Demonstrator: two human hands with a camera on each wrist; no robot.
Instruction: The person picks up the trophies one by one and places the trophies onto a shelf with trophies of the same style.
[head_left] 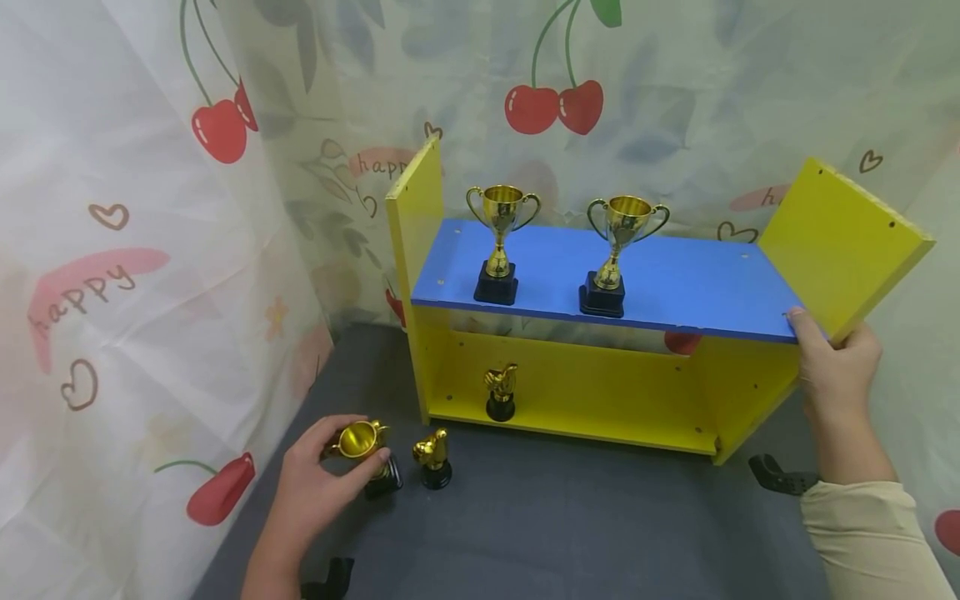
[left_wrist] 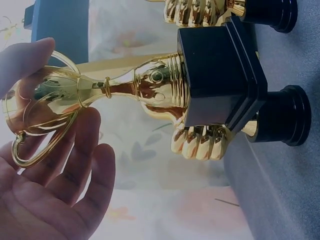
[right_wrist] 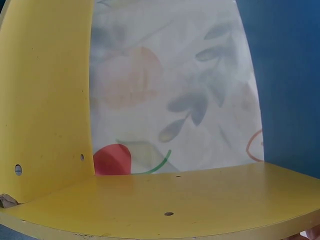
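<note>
My left hand (head_left: 352, 442) grips the bowl of a gold cup trophy (head_left: 362, 440) low over the grey table, thumb on the near side. In the left wrist view the left hand (left_wrist: 60, 100) curls round the cup trophy (left_wrist: 150, 87) with its square black base (left_wrist: 220, 65). A small gold hand-shaped trophy (head_left: 432, 458) stands just right of it. My right hand (head_left: 821, 342) holds the right end of the blue shelf board (head_left: 675, 283) where it meets the tilted yellow side panel (head_left: 840, 242). Two gold cups (head_left: 501, 242) (head_left: 618, 250) stand on the blue board.
Another small gold trophy (head_left: 500, 393) stands on the yellow bottom board (head_left: 600, 400). Cherry-print curtains (head_left: 135, 275) close in the left and back. The right wrist view shows the yellow bottom board (right_wrist: 165, 200) and a side panel (right_wrist: 45, 100). A black object (head_left: 780, 479) lies near my right sleeve.
</note>
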